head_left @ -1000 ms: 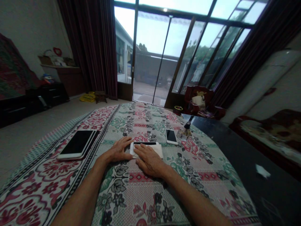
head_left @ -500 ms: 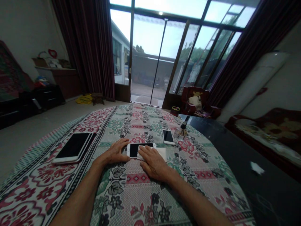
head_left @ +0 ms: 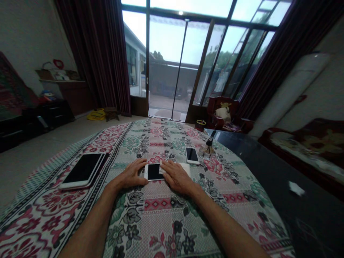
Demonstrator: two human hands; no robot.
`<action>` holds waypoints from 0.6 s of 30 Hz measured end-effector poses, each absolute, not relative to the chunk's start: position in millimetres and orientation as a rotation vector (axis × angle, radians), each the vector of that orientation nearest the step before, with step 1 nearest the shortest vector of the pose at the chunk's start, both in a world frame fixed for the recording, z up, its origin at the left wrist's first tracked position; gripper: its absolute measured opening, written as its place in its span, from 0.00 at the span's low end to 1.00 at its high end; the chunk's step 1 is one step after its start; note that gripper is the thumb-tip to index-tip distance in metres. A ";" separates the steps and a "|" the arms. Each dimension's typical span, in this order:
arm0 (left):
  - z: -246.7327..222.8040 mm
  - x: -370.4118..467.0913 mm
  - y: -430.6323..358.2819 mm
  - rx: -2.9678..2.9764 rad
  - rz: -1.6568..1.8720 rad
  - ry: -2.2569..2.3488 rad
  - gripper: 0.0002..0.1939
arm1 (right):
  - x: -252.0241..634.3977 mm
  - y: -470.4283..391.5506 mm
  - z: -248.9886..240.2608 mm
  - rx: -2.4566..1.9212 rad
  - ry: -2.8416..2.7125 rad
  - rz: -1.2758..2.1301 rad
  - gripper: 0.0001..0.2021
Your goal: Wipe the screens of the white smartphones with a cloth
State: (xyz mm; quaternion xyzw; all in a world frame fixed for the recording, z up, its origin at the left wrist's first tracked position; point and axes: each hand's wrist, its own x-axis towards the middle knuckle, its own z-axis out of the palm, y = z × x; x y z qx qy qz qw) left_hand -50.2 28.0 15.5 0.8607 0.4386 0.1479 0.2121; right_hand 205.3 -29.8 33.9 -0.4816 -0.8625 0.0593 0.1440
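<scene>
A white smartphone [head_left: 154, 172] with a dark screen lies sideways on the patterned tablecloth [head_left: 158, 222]. My left hand [head_left: 131, 175] steadies its left end, thumb at the near corner and fingers at the far one. Across the right part of the screen, my right hand [head_left: 176, 176] presses a thin white cloth or tissue [head_left: 186, 167], which shows past the fingertips and beyond the knuckles. The hand and cloth hide the phone's right end. Another white smartphone [head_left: 192, 155] rests a little farther off to the right.
Stacked white tablets [head_left: 82, 169] lie at the left. A small glass bottle with a black top [head_left: 208, 148] stands beyond the second phone. On the right, a dark glossy table [head_left: 258, 161] bears a crumpled white piece [head_left: 296, 188]. Glass doors [head_left: 166, 79] are behind.
My right hand has slid slightly right and away from me along the phone with the cloth, uncovering more screen near its left end. My left hand stays in place.
</scene>
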 end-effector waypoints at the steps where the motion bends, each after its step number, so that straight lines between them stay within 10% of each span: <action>1: 16.5 -50.1 27.4 2.386 0.407 1.221 0.38 | 205.9 -26.0 33.4 -1.403 -2.474 0.164 0.22; 18: 15.7 -52.9 29.5 2.376 0.429 1.212 0.40 | 215.7 -75.0 40.7 -1.380 -2.595 0.309 0.25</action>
